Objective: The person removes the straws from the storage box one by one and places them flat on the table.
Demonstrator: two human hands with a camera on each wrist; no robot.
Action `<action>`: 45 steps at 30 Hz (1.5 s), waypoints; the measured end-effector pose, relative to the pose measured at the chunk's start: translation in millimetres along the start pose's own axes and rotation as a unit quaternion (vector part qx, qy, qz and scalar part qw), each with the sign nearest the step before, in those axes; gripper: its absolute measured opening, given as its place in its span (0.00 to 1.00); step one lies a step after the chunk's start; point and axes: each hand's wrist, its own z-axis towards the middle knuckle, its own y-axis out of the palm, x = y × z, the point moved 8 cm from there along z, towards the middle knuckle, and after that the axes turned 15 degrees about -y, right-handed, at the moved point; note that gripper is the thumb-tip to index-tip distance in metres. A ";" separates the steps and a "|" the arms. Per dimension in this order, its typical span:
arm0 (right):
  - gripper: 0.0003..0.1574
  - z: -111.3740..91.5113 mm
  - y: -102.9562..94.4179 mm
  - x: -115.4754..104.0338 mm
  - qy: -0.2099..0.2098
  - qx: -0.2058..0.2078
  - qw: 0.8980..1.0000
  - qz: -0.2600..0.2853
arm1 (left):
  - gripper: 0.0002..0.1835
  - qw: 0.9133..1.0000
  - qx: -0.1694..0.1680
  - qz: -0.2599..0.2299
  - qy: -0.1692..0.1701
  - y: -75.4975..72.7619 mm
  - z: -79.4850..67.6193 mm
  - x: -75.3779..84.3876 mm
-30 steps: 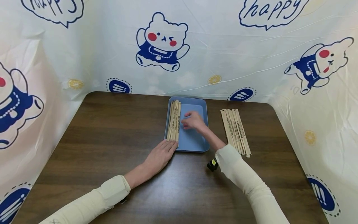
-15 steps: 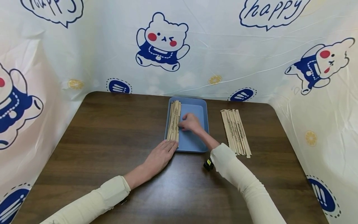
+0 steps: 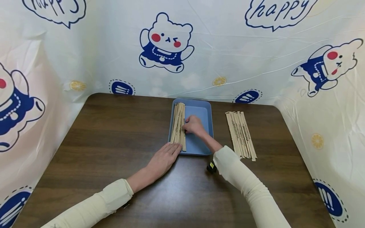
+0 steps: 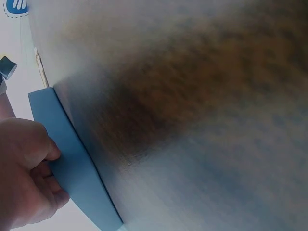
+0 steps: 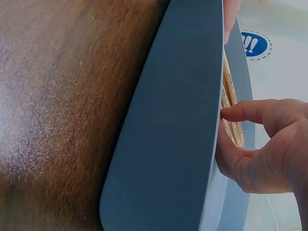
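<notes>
A blue tray (image 3: 199,144) holds a row of long paper-wrapped sticks (image 3: 176,123) with printed lettering along its left side. My right hand (image 3: 194,125) is inside the tray and pinches the outermost wrapped stick (image 3: 184,146) between thumb and finger. In the right wrist view, that thumb and finger meet beside the sticks (image 5: 233,86). My left hand (image 3: 165,156) holds the tray's near left corner, with its fingers over the sticks' near ends. The left wrist view shows its thumb and curled fingers (image 4: 60,196) against the tray's outer wall (image 4: 79,168).
Another row of similar wrapped sticks (image 3: 240,134) lies on the brown table (image 3: 119,133) to the right of the tray. A patterned cloth (image 3: 216,47) hangs behind the table and along both sides.
My right hand has moved left and down to the row's right edge and closed on the outermost stick. That stick's near end has swung slightly right. The left hand stays put.
</notes>
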 end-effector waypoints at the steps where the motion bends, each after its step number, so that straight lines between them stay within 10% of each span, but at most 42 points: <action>1: 0.26 -0.5 -0.3 -0.9 -0.002 0.000 1.000 -0.002 | 0.23 1.000 0.001 -0.001 0.000 -0.2 -0.1 0.2; 25: 0.22 -10.2 -17.2 5.7 0.014 -0.020 1.000 0.010 | 0.22 1.000 0.017 -0.020 0.005 -1.8 0.4 0.1; 32: 0.04 -14.6 -43.5 5.2 0.039 0.004 0.999 0.022 | 0.23 1.000 0.007 -0.016 0.004 -0.6 0.1 0.0; 45: 0.21 -23.6 -103.2 29.3 0.083 0.042 0.989 0.115 | 0.26 1.000 -0.006 -0.003 0.001 1.5 -0.6 0.3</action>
